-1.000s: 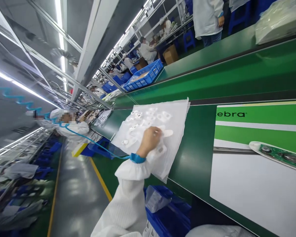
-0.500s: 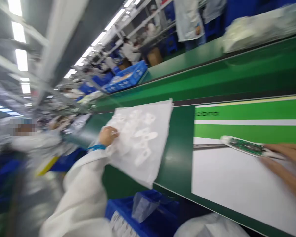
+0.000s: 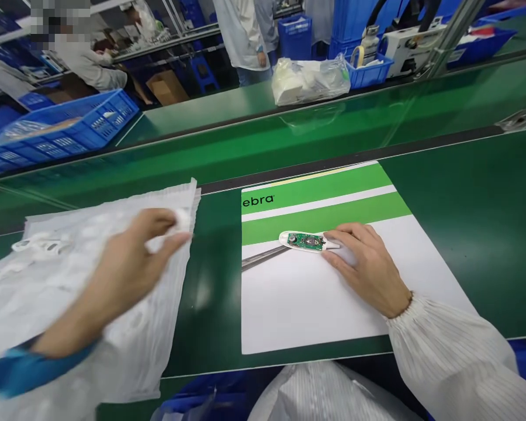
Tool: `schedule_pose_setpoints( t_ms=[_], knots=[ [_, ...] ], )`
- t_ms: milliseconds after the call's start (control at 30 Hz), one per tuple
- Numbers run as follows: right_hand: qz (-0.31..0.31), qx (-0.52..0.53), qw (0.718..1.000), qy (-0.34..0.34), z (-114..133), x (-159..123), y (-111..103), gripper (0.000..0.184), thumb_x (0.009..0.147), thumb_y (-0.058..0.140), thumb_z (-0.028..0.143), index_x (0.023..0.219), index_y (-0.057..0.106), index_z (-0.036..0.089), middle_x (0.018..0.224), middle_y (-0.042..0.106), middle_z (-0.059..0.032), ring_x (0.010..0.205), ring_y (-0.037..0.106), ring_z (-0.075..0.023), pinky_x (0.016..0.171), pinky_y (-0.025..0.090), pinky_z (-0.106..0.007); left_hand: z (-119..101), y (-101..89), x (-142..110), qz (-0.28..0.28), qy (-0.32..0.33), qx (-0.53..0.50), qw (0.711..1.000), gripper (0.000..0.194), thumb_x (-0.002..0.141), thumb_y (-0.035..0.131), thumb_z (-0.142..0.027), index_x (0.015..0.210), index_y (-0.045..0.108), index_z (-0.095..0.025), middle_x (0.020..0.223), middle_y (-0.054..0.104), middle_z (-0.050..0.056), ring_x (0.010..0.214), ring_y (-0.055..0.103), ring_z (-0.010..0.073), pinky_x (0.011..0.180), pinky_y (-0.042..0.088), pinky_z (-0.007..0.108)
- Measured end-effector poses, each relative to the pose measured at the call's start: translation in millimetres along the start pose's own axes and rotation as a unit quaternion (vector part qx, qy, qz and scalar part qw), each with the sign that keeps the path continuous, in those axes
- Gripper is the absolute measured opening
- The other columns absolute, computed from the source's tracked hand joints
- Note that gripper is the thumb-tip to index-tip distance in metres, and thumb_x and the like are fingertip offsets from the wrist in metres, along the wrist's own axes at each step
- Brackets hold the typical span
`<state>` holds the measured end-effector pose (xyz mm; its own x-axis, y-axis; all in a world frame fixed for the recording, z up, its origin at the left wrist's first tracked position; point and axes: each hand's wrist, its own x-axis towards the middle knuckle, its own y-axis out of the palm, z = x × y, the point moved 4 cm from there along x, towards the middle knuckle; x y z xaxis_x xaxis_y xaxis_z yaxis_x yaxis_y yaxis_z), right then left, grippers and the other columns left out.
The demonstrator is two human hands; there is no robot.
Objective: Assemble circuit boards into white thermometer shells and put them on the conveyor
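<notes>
Right fingers point(image 3: 333, 235) pinch the device point(image 3: 304, 241) at its right end, long axis roughly along the desk point(image 3: 214, 280) edge; left fingers point(image 3: 164, 217), slightly parted, hold a white part point(image 3: 183, 220).

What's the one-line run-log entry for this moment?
left hand: pinching white part, blurred, over white sheet | right hand: gripping white casing | green board: exposed | casing: above printed sheet

Bright light (left hand point(image 3: 125, 269) blurry)
</notes>
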<state>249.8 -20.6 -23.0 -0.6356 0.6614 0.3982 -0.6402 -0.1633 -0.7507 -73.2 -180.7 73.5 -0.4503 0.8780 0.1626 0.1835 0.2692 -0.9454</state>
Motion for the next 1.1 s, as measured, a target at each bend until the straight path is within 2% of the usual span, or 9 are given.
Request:
schedule_pose_setpoints(
  t_ms=[33,133,200,267,333,433,800,967,1100],
  knots=[
    [0.0,-0.001,1.0,0.004,-0.9,0.2,0.0,0.027,0.092,0.061,0.03,0.117,0.063,0.02,0.11,0.061,-0.009,0.103,0.054,-0.0257,0.088,0.046,-0.045,-27.3,17.6,4.7,0.025,0.01,-0.007,1.0,0.033,0.092,0.054,-0.048,0.118,0.048,-0.03,0.115,0.066,0.0,0.106,0.064,0.0273,0.061,0.052,0.03],
    [-0.006,0.001,1.0,0.013,-3.2,1.1,0.2,0.022,0.093,0.059,0.026,0.113,0.065,0.02,0.108,0.061,-0.0083,0.101,0.054,-0.0246,0.087,0.046,-0.044,-100.3,64.5,14.9,0.082,0.124,-0.011,0.989,0.034,0.094,0.056,-0.034,0.126,0.048,-0.026,0.122,0.065,0.004,0.105,0.065,0.0262,0.079,0.055,0.038],
    [-0.01,0.005,1.0,0.016,-3.9,1.7,0.3,0.019,0.093,0.058,0.025,0.11,0.067,0.02,0.105,0.062,-0.0079,0.098,0.054,-0.024,0.086,0.046,-0.044,-131.9,88.1,16.8,0.097,0.216,-0.006,0.972,0.032,0.094,0.055,-0.026,0.126,0.051,-0.022,0.123,0.065,0.006,0.112,0.061,0.0261,0.093,0.05,0.043],
    [-0.012,0.01,1.0,0.021,-4.0,2.2,0.2,0.017,0.093,0.058,0.025,0.107,0.068,0.02,0.102,0.062,-0.0077,0.095,0.053,-0.0237,0.085,0.046,-0.044,-149.8,105.8,15.4,0.118,0.284,-0.014,0.952,0.03,0.095,0.053,-0.021,0.125,0.052,-0.019,0.123,0.065,0.006,0.115,0.057,0.0251,0.098,0.047,0.044],
    [-0.011,0.014,0.999,0.027,-3.9,2.7,-0.1,0.016,0.093,0.059,0.024,0.105,0.068,0.019,0.101,0.062,-0.0075,0.094,0.053,-0.0237,0.084,0.045,-0.043,-157.7,117.5,13.2,0.143,0.31,-0.024,0.94,0.028,0.096,0.051,-0.021,0.124,0.053,-0.018,0.121,0.066,0.006,0.113,0.056,0.0242,0.096,0.048,0.043],
    [-0.008,0.016,0.999,0.035,-3.8,3.5,-0.8,0.016,0.093,0.059,0.024,0.104,0.069,0.019,0.101,0.062,-0.0074,0.094,0.053,-0.0239,0.083,0.045,-0.043,-161.3,124.4,10.7,0.157,0.307,-0.03,0.938,0.027,0.097,0.049,-0.022,0.124,0.053,-0.018,0.12,0.066,0.005,0.112,0.054,0.0243,0.092,0.049,0.041],
    [-0.005,0.025,0.999,0.046,-3.9,4.8,-2.6,0.015,0.094,0.057,0.024,0.101,0.07,0.022,0.099,0.063,-0.007,0.091,0.053,-0.0236,0.081,0.043,-0.042,-166.5,120.6,9.1,0.145,0.338,0.013,0.93,0.032,0.097,0.05,-0.023,0.128,0.053,-0.017,0.123,0.066,0.006,0.115,0.054,0.0246,0.092,0.049,0.041],
    [0.004,0.018,0.999,0.048,-3.9,5.8,-0.8,0.016,0.095,0.056,0.025,0.1,0.071,0.022,0.099,0.063,-0.0063,0.092,0.052,-0.0233,0.083,0.043,-0.042,-167.7,122.6,13.6,0.168,0.318,0.01,0.933,0.032,0.095,0.053,-0.021,0.127,0.058,-0.02,0.125,0.067,0.003,0.112,0.056,0.0248,0.084,0.053,0.039],
    [-0.001,0.021,0.999,0.045,-3.8,6.3,-2.5,0.017,0.095,0.056,0.025,0.099,0.072,0.021,0.098,0.063,-0.0065,0.09,0.052,-0.0226,0.084,0.044,-0.042,-164.7,123.3,20.8,0.17,0.282,-0.064,0.942,0.032,0.092,0.059,-0.021,0.123,0.064,-0.022,0.122,0.069,0.002,0.102,0.056,0.0227,0.083,0.054,0.038]
  ],
)
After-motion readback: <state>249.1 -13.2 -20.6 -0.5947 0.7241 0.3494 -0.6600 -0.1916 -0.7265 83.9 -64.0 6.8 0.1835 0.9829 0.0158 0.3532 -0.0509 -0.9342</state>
